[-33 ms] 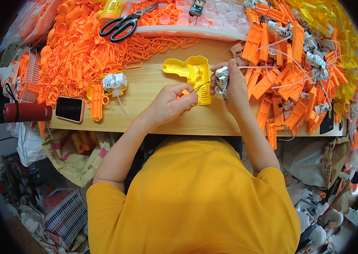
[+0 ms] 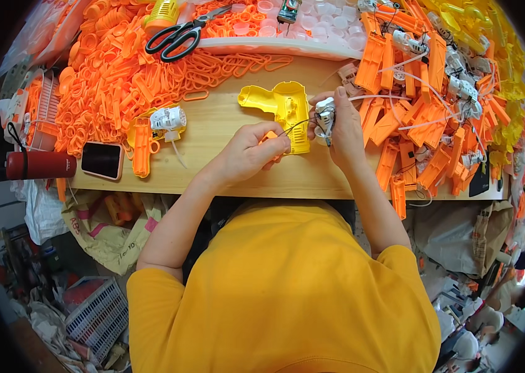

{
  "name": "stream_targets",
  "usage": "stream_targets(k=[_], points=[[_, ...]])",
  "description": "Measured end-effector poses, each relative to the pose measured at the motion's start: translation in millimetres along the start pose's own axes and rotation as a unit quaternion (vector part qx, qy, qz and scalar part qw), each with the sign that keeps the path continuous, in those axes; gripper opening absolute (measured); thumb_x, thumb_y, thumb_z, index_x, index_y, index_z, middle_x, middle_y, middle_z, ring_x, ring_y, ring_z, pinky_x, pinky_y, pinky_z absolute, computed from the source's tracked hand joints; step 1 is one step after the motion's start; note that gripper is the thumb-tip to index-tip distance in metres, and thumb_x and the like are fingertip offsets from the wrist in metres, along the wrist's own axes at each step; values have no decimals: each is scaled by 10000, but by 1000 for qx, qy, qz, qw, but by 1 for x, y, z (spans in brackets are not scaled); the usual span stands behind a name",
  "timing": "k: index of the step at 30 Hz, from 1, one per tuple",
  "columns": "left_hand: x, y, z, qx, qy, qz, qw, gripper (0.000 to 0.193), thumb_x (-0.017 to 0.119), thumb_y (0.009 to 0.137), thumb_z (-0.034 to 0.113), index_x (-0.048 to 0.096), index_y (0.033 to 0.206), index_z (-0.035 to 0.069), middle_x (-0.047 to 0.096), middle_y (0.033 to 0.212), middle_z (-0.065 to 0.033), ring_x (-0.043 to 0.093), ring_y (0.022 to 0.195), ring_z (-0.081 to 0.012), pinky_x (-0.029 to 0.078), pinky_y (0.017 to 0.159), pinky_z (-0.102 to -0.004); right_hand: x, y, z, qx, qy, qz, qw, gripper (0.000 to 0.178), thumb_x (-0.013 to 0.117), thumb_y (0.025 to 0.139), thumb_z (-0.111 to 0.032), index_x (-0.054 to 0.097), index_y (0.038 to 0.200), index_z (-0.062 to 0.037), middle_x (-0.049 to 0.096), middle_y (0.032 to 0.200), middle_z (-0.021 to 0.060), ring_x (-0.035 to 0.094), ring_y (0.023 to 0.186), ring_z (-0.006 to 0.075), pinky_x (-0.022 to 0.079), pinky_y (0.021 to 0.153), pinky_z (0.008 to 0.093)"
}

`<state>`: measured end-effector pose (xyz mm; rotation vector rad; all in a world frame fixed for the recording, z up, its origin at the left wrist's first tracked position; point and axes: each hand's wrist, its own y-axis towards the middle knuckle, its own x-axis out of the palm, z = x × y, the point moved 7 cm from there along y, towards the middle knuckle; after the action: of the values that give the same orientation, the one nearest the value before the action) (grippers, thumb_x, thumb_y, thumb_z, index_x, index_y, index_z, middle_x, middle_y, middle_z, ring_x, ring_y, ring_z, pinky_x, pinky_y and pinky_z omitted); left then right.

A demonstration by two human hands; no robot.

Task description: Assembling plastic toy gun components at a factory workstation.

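My left hand (image 2: 247, 152) is closed on an orange plastic part (image 2: 270, 136), mostly hidden by the fingers. Dark wires (image 2: 291, 128) stretch from it to a white motor unit (image 2: 324, 118), which my right hand (image 2: 348, 129) grips between thumb and fingers. Between and behind both hands a yellow pistol-shaped shell half (image 2: 287, 102) lies hollow side up on the table, its lower end near my left fingertips. Off to the left rests another yellow shell, fitted with a white motor unit (image 2: 168, 118) and an orange battery case (image 2: 142, 149).
Loose orange parts (image 2: 107, 87) heap up on the left, with black scissors (image 2: 182, 38) behind. Orange cases with wired white units (image 2: 430, 112) crowd the right, beside yellow shells (image 2: 505, 81). A phone (image 2: 102, 160) and red bottle (image 2: 42, 165) sit at left on the wooden table (image 2: 213, 177).
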<state>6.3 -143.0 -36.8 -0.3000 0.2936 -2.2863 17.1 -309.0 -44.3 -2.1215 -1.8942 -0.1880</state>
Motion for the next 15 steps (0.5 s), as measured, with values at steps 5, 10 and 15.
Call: stream_targets(k=[5, 10, 15], points=[[-2, 0, -3, 7, -81, 12, 997, 286, 448, 928, 223, 591, 805, 7, 566, 715, -56, 512, 608, -112, 424, 547, -250, -1, -1, 6, -14, -29, -12, 999, 498, 384, 1035, -468, 617, 989, -30, 601, 714, 45, 587, 548, 110, 493, 503, 235], [-4, 0, 3, 32, -121, 34, 992, 286, 488, 939, 238, 593, 806, 7, 593, 736, -64, 543, 593, -115, 450, 548, -248, 7, -9, 0, -67, -62, 13, 996, 497, 353, 1048, -459, 619, 990, -43, 588, 716, 14, 558, 579, 75, 451, 531, 205], [0, 5, 1, -10, -57, 102, 993, 225, 769, 834, 215, 666, 904, 27, 658, 783, -15, 598, 615, -80, 479, 536, -230, 18, -20, -18, -243, -170, 36, 954, 440, 345, 1065, -394, 613, 1035, -46, 525, 733, -48, 420, 654, 25, 341, 592, 184]])
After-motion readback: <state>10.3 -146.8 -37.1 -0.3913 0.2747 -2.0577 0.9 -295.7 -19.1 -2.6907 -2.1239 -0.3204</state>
